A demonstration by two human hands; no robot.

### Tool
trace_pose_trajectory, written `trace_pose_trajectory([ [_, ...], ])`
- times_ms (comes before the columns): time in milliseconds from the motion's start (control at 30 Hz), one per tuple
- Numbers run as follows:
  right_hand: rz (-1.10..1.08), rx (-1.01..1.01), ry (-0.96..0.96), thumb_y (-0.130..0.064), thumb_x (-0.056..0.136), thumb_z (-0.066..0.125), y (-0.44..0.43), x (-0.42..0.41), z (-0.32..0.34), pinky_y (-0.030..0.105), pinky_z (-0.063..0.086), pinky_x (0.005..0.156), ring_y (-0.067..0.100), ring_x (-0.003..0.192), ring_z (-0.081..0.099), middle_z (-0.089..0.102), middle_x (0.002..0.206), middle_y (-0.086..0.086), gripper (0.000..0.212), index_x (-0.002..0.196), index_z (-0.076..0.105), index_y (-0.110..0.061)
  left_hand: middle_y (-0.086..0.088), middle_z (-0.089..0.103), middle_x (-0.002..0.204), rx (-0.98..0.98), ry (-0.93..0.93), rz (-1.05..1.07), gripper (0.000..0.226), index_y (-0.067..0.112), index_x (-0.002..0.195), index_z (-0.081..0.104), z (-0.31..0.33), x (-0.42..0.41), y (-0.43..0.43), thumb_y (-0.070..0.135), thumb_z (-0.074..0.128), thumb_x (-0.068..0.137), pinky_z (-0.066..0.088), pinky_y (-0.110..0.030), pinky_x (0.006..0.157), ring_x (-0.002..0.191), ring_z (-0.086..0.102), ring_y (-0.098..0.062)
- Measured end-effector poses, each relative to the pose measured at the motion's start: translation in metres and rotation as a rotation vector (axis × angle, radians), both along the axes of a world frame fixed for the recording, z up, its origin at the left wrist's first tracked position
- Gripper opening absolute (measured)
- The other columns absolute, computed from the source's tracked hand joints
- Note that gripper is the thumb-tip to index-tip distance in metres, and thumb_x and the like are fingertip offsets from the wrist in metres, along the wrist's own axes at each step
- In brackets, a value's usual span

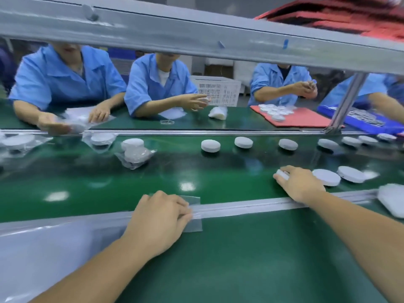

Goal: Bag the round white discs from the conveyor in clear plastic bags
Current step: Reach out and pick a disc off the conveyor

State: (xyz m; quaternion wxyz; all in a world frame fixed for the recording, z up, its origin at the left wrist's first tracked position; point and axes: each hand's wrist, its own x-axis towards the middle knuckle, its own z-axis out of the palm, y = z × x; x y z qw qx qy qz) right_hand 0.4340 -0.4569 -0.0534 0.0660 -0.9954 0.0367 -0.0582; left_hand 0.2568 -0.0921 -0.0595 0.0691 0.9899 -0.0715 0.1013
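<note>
Fingers of right hand curved over a round white disc, gripping its rim on the near-right part of the green conveyor belt. Fingers of left hand pressed together and curled down on a clear plastic bag, pinching it flat across the grey rail at the belt's near edge. Just right of the right hand, two bare discs lying flat side by side. Along the far side of the belt, a spaced row of discs; farther left, bagged discs in crumpled clear film. At the right edge, near the rail, a stack of bags. Near left, a pale plastic sheet draped over the green table. Beyond the belt, seated workers in blue coats, a white crate, a red tray holding more discs.
</note>
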Motion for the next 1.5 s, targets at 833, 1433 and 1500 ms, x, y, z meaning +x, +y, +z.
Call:
trace_pose_trajectory([
  [833,0.830,1.167,0.163,-0.071,0.078,0.071,0.208,-0.146,0.038,0.021,0.047,0.105,-0.001,0.129,0.056,0.072,0.117,-0.025,0.039,0.099,0.082,-0.040,0.019,0.074,0.097,-1.142,-0.319,-0.022,0.022,0.032,0.103,0.070,0.034,-0.036,0.014,0.018,0.076,0.088,0.049,-0.009,0.075,0.092,0.069,0.000],
  [1433,0.520,0.403,0.000,-0.061,0.093,0.056,0.291,-0.031,0.025,0.029,0.048,0.072,0.015,0.087,0.062,0.070,0.103,-0.012,0.031,0.115,0.070,-0.046,0.010,0.070,0.100,0.090,0.028,0.114,0.029,0.027,0.097,0.071,0.023,-0.087,0.103,0.045,0.049,0.096,0.047,-0.035,0.087,0.096,0.059,-0.016],
  [1500,0.374,0.188,-0.081,-0.069,0.092,0.048,0.239,-0.025,0.024,0.036,0.049,0.083,0.021,0.103,0.063,0.071,0.109,-0.008,0.040,0.120,0.066,-0.048,0.013,0.070,0.098,0.033,-0.024,0.086,0.028,0.029,0.095,0.071,0.022,-0.078,0.088,0.042,0.045,0.095,0.045,-0.035,0.087,0.096,0.057,-0.014],
])
